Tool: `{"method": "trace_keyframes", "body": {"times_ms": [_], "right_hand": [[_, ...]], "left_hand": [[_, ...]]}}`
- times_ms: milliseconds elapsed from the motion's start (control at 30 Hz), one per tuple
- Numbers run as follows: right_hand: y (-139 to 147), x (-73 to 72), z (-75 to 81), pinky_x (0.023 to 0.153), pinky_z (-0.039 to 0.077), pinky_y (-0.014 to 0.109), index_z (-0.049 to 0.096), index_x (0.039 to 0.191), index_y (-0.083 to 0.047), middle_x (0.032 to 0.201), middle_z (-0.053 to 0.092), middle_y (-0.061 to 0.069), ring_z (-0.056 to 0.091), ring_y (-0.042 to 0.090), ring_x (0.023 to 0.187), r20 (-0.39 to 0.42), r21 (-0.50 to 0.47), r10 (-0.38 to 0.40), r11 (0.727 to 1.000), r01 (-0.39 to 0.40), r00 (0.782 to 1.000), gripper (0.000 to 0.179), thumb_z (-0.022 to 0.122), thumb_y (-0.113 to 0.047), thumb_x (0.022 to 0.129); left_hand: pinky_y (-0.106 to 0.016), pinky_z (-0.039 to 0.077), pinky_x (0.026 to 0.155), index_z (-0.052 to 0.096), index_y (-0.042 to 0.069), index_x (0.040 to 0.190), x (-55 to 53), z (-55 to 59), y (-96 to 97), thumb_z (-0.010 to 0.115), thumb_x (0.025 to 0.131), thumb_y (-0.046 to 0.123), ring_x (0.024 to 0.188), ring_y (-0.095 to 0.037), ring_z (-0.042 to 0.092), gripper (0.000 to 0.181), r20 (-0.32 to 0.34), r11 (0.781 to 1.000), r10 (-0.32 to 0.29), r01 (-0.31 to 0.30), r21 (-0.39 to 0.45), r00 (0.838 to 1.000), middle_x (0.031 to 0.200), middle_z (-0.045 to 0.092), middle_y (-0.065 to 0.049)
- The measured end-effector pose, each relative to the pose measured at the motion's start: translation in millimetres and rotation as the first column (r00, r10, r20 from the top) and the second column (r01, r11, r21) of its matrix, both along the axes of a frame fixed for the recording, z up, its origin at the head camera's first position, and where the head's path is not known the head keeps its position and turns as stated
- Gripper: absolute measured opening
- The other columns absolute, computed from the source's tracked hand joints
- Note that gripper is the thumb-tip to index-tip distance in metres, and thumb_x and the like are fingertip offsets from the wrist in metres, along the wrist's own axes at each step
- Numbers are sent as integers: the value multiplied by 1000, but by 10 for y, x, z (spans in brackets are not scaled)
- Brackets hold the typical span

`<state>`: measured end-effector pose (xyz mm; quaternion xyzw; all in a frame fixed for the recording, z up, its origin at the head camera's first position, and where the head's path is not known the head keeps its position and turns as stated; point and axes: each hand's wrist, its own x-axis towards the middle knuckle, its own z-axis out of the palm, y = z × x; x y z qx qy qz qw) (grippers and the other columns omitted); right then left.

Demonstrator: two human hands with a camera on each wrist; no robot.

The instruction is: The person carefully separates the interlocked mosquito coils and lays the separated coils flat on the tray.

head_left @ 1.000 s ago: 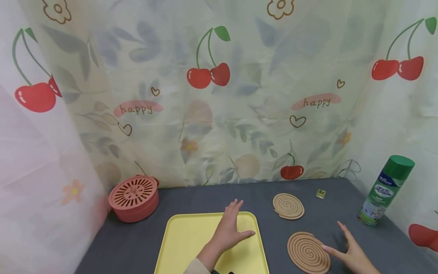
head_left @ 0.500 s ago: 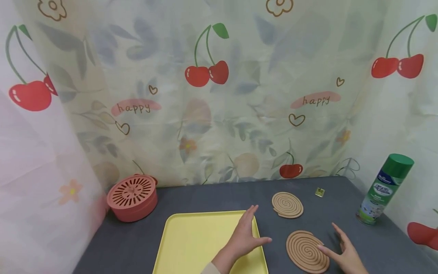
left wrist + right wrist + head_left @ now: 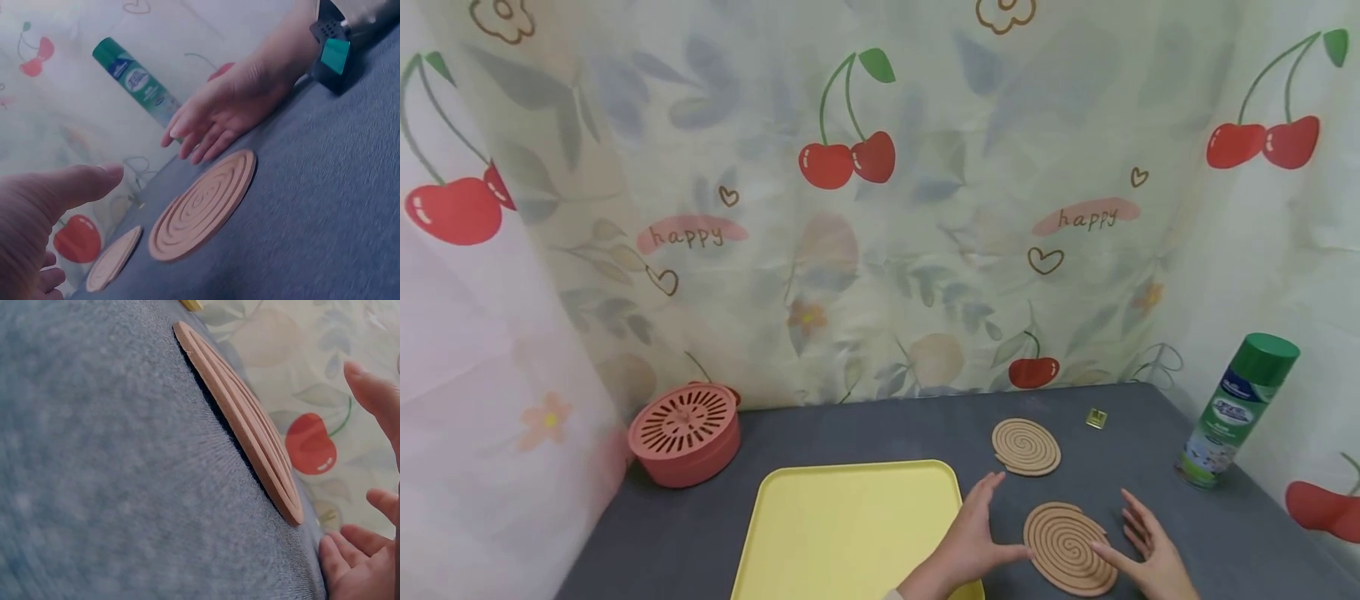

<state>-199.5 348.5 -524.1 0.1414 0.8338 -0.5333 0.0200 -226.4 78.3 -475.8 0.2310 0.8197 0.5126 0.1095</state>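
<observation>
Flat on the dark table lies the nearer brown mosquito coil (image 3: 1070,548), a tight spiral disc. My left hand (image 3: 972,533) is at its left side, over the tray's right edge, thumb stretched toward the coil's rim. On the other side my right hand (image 3: 1152,552) has its thumb over the coil's right edge and its fingers spread. Both hands hold nothing; whether the thumbs touch the coil I cannot tell. A second mosquito coil (image 3: 1026,447) lies farther back. In the left wrist view the near coil (image 3: 205,205) sits between my left thumb (image 3: 94,182) and right hand (image 3: 244,103).
A yellow tray (image 3: 850,517) lies left of the coils. At the back left stands a pink round box (image 3: 685,433) with a slotted lid. A green spray can (image 3: 1236,410) stands at the right, and a small gold-coloured metal piece (image 3: 1096,417) lies behind the coils.
My left hand has moved right from above the tray to the near coil's left side. The right hand has shifted slightly left with the view; the coils lie as before.
</observation>
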Motion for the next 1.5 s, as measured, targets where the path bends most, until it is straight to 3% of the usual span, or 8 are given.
{"method": "trace_keyframes", "body": {"times_ms": [100,333,600,867,933,1033,1233,1500], "right_hand": [[-74,47,110,113,21,54,-7,149,-5,153,0,29,11,47,138,-5,19,23,1000,-23,1000,106,69,-35,83],[-50,77,70,113,20,55,0,149,-2,151,10,30,14,45,137,-25,48,58,997,-57,998,102,70,-36,82],[-61,92,24,110,23,57,8,148,0,150,11,31,14,47,136,-25,83,116,990,-114,993,92,67,-32,85],[-58,78,33,110,27,54,19,146,1,149,17,30,17,46,136,14,125,137,983,-138,990,84,63,-39,86],[-67,81,33,109,29,53,21,146,1,149,17,31,18,46,136,15,134,142,981,-143,990,83,63,-39,86],[-100,88,25,107,33,50,26,144,0,149,19,30,20,46,136,3,146,157,977,-156,988,79,64,-38,86],[-172,96,29,104,39,44,32,142,0,149,22,28,26,43,135,-17,151,167,975,-162,986,74,64,-36,86],[-209,89,27,105,39,44,33,142,-1,148,26,26,27,42,135,-1,114,135,984,-134,991,74,63,-38,86]], "left_hand": [[-45,36,108,34,21,142,42,-1,75,81,71,27,138,-31,29,86,5,1000,10,-10,15,1000,151,27,-10],[-44,37,107,34,18,142,109,-52,249,82,70,25,138,-35,28,86,0,1000,24,-24,12,1000,151,23,-13],[-53,38,104,35,17,140,179,-112,423,82,67,22,138,-39,24,87,84,1000,21,-22,5,996,149,22,-15],[-50,40,102,36,18,139,201,-237,492,83,68,24,137,-39,25,85,103,998,-18,24,-59,995,146,28,-18],[-49,40,102,37,19,139,201,-261,502,82,69,25,137,-38,26,83,75,995,-40,46,-88,996,146,29,-18],[-44,42,101,38,17,138,199,-289,513,82,70,28,134,-37,32,82,-23,986,-73,69,-153,997,144,33,-18],[-36,44,99,43,13,134,194,-367,541,81,69,37,130,-33,39,79,-208,963,-110,52,-263,972,144,37,-17],[-32,43,99,46,14,131,190,-393,585,83,68,35,130,-27,37,76,-237,953,-77,2,-303,968,143,39,-18]]}}
